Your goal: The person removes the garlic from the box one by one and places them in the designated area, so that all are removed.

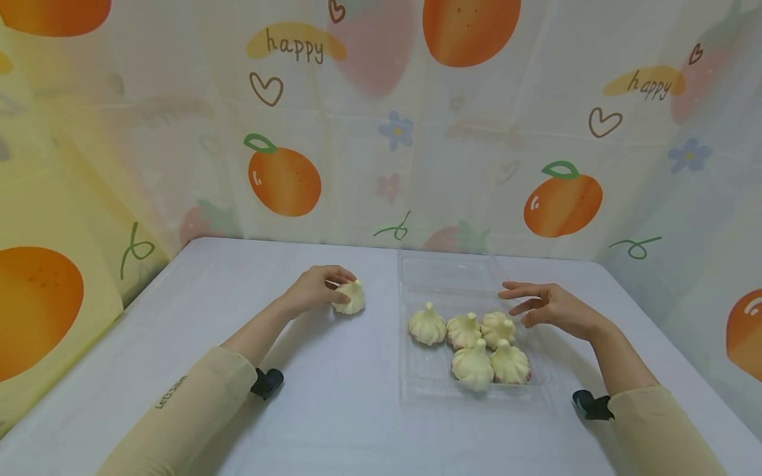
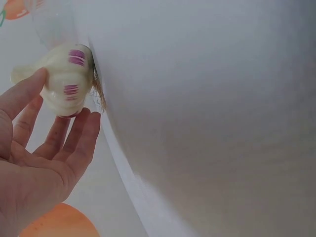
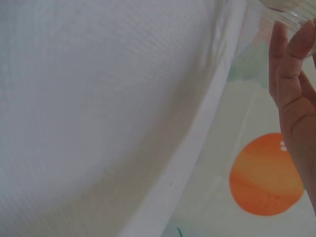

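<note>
On the table [image 1: 333, 410], as seen from the head view, a single garlic bulb [image 1: 351, 297] is gripped by the left hand [image 1: 315, 289], its fingers curled over it at about 9 o'clock from the clear plastic tray [image 1: 417, 390]. Five more garlic bulbs [image 1: 473, 340] are clustered inside that tray, and the right hand [image 1: 550, 307] is held just above the tray's 3 o'clock edge with fingers spread and nothing gripped. From the left wrist view, the bulb [image 2: 61, 81] is seen pressed between the fingertips [image 2: 81, 131] and thumb, with purple streaks on its skin. From the right wrist view, only relaxed, straight fingers [image 3: 291, 64] near the tray's rim [image 3: 284, 12] are shown. The light tray could be nudged or slid by the hovering hand, and the bulbs could be tipped over, since the tray is not held down.
</note>
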{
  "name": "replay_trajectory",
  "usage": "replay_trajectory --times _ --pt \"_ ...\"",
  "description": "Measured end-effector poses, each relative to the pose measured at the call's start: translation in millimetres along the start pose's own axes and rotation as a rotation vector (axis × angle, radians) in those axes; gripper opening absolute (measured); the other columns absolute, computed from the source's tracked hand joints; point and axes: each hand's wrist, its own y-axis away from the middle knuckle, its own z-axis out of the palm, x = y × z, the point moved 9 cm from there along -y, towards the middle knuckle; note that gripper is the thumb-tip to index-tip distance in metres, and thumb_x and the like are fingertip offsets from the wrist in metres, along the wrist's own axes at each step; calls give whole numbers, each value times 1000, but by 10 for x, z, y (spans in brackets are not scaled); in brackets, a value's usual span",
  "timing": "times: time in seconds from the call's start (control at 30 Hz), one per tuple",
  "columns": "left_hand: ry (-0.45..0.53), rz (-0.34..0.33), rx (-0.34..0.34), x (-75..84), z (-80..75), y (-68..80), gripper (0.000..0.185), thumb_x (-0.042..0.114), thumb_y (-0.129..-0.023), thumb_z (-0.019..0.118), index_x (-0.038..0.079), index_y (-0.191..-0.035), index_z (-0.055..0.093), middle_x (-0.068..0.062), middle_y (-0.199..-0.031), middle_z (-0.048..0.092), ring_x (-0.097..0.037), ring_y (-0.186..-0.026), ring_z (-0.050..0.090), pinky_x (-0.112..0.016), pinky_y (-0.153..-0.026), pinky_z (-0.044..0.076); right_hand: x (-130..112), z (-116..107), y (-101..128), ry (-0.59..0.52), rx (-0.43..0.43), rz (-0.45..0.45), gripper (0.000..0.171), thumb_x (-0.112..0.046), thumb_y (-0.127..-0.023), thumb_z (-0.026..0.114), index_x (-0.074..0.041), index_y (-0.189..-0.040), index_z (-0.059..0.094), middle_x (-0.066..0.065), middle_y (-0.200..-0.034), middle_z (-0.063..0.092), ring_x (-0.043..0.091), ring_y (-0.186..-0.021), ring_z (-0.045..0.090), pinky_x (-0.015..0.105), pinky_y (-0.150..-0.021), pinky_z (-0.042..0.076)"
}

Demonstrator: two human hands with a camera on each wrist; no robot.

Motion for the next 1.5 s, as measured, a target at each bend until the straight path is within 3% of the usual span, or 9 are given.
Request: replay_trajectory --times 0.2,0.4,0.67,0.87,1.07,1.5 --pt "-12 -7 -1 -15 -1 -12 39 14 -77 73 18 -115 64 -9 -120 64 -23 -103 63 -26 -81 52 10 -1 -8 1 2 2 54 -5 -83 60 1 -135 45 18 -154 20 32 -117 56 28 -86 52" --pt "-15 -21 3 -42 -8 -25 40 16 -76 74 19 -114 65 -9 -120 64 -22 -103 63 -27 -83 52 21 -7 -14 -2 -1 0 56 -7 -82 61 1 -135 45 13 -155 23 29 -117 56 28 -86 52" --pt "-16 -35 -1 -59 -15 -34 45 19 -76 75 18 -119 61 -11 -127 59 -28 -112 60 -36 -92 52 30 -13 -16 11 3 10 56 -8 -82 61 0 -135 44 18 -154 20 33 -119 54 29 -88 51" --pt "-6 10 10 44 -34 -17 52 20 -77 74 14 -125 57 -11 -133 55 -32 -119 55 -42 -98 48 48 -19 -21 15 6 21 55 -7 -83 61 -1 -135 46 18 -154 20 33 -119 55 30 -89 50" --pt "-6 29 26 142 -39 -3 53 22 -76 75 20 -125 56 -6 -136 53 -34 -127 48 -46 -101 45 18 -17 -11 14 3 0 55 -8 -82 61 1 -134 45 17 -154 22 32 -118 55 29 -87 51" --pt "44 37 144 317 -209 64 52 25 -75 76 28 -123 56 0 -138 50 -29 -132 44 -48 -105 41 -16 -3 4 2 1 -12 54 -7 -83 61 2 -134 46 12 -154 25 30 -117 56 28 -85 53"
